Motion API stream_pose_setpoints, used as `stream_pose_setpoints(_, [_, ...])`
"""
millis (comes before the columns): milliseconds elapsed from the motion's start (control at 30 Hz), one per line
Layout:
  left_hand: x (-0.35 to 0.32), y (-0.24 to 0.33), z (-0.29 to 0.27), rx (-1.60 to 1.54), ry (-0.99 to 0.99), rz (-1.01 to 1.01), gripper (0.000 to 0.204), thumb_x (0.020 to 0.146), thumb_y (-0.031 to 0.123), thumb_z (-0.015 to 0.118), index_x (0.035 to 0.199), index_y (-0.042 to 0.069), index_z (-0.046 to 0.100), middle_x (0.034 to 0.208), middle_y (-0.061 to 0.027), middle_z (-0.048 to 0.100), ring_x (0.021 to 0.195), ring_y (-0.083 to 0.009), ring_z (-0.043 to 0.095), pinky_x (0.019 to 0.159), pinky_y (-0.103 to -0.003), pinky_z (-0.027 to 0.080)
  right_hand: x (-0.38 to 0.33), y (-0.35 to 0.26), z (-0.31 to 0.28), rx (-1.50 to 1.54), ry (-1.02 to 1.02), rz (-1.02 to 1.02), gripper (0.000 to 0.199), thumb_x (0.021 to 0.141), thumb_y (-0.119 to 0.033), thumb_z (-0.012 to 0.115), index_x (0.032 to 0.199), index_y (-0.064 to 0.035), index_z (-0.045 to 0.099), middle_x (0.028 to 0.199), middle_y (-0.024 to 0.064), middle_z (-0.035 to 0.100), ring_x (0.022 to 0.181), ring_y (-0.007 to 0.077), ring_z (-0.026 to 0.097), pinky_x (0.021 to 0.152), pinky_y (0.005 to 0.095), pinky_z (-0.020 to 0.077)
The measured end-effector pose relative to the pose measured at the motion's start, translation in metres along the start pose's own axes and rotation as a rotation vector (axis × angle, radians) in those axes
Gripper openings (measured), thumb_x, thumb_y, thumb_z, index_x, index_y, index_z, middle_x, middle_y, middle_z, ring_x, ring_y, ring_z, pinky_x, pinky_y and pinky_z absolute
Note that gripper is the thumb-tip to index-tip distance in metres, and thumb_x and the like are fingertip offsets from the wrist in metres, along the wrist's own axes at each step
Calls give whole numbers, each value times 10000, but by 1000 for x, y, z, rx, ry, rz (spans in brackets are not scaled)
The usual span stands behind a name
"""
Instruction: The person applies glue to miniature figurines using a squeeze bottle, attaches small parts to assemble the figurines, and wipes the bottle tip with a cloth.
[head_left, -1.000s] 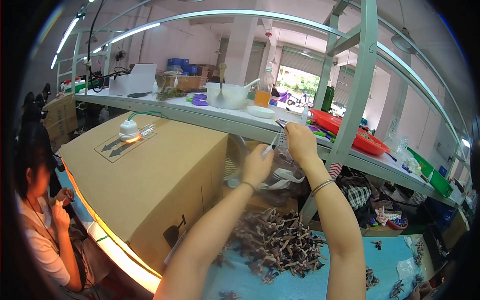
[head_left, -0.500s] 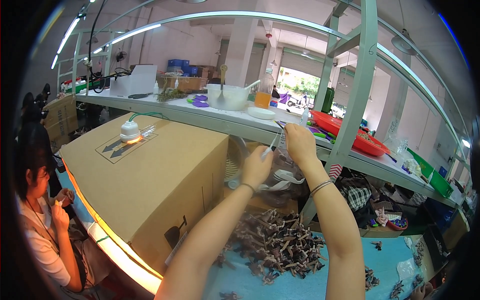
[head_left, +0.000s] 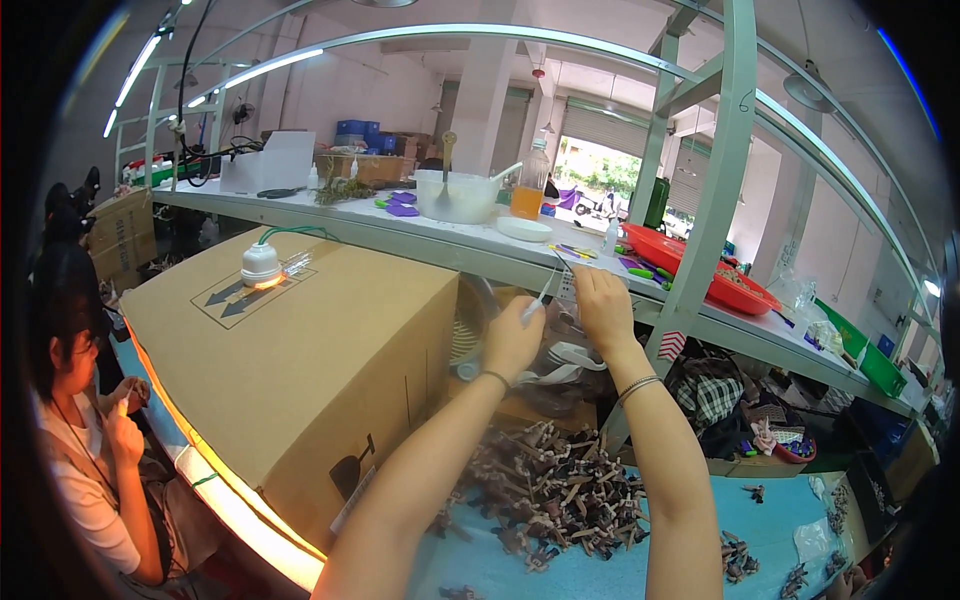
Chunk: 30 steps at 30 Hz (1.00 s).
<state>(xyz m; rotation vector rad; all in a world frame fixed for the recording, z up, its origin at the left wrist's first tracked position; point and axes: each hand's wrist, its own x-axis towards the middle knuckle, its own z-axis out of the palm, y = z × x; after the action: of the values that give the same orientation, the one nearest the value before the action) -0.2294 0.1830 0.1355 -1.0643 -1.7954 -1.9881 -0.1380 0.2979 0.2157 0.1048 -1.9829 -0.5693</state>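
Between closed fingers of the left hand (head_left: pixel 514 337), holds one slim white tool (head_left: pixel 534 310) and, pinched in fingers of the right hand (head_left: pixel 603 312), one thin dark stick (head_left: pixel 564 262), beyond one heap of small brown pieces (head_left: pixel 565 490), beside one carton (head_left: pixel 310 350) topped by one lamp (head_left: pixel 261 262).

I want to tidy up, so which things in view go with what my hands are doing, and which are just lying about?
Seemingly in use:
white tool, in the left hand
thin dark piece, in the right hand
perhaps the heap of small pieces

Seemingly lying about:
bowl
bottle
plate
checked cloth
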Motion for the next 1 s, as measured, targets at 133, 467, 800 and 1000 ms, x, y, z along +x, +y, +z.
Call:
stream_pose_setpoints(133, [0, 0, -2, 20, 1, 12, 250, 881, 237, 529, 999, 25, 585, 695, -61, 621, 543, -120, 580, 512, -263, 460, 0, -1, 1, 4, 16, -17, 298, 720, -70, 538, 1011, -7, 540, 794, 81, 549, 783, 244, 556, 685, 338, 445])
stream_pose_setpoints(467, [-2, 0, -1, -15, 6, 26, 250, 882, 231, 528, 1007, 22, 584, 714, -60, 620, 567, -119, 587, 524, -259, 475, 0, -4, 1, -3, 42, -61, 454, 723, -49, 527, 1176, -33, 536, 734, 69, 497, 727, 230, 536, 656, 344, 451])
stream_pose_setpoints(800, [-2, 5, -5, -57, -16, -57, 263, 861, 251, 537, 1005, 38, 593, 807, -129, 629, 715, -235, 605, 634, -329, 478, 1, -4, 5, -45, 37, -82, 454, 718, -64, 534, 1170, -31, 551, 736, 59, 497, 736, 219, 527, 661, 329, 429])
stream_pose_setpoints(1000, [-1, 7, -5, -51, -9, -51, 250, 863, 249, 536, 987, 40, 594, 782, -120, 632, 687, -228, 608, 618, -327, 477, -1, -1, 9, -91, 57, -129, 444, 731, -56, 524, 1172, -19, 552, 719, 54, 478, 709, 214, 507, 653, 328, 416])
